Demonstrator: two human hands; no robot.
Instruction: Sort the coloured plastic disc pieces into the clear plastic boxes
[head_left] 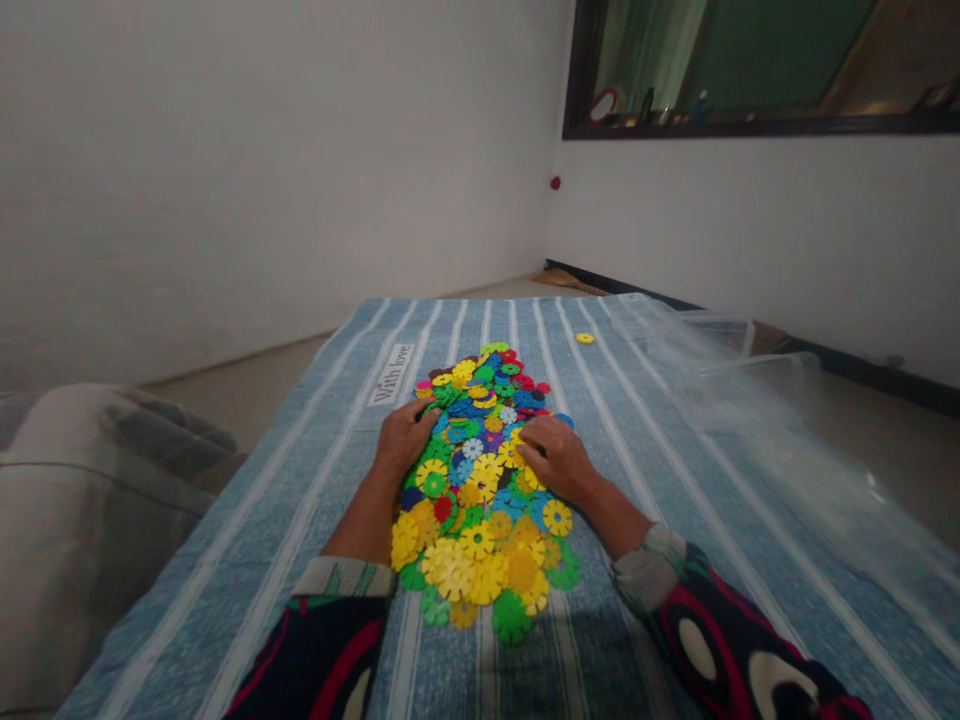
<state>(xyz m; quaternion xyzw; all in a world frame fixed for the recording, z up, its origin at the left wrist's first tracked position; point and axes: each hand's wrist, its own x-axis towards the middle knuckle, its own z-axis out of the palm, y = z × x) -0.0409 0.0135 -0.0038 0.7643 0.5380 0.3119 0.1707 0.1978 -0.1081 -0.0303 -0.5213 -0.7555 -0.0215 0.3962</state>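
Note:
A heap of flat plastic notched discs [487, 470] in yellow, green, blue, red and white lies along the middle of the striped cloth. At the heap's left edge, my left hand [405, 435] has its fingers curled in against green and blue discs. My right hand [559, 455] rests on the right edge with bent fingers, close to yellow discs. Both hands look closed, but whatever is between the fingertips is hidden or too small to make out. Larger yellow and green discs spread over the near end of the heap.
A blue striped tablecloth [300, 570] covers the table; "With love" is printed on a pale label [391, 375]. A lone yellow disc [585, 338] lies at the back right. Clear plastic containers [750, 385] stand along the right edge. A covered seat [97, 540] is at left.

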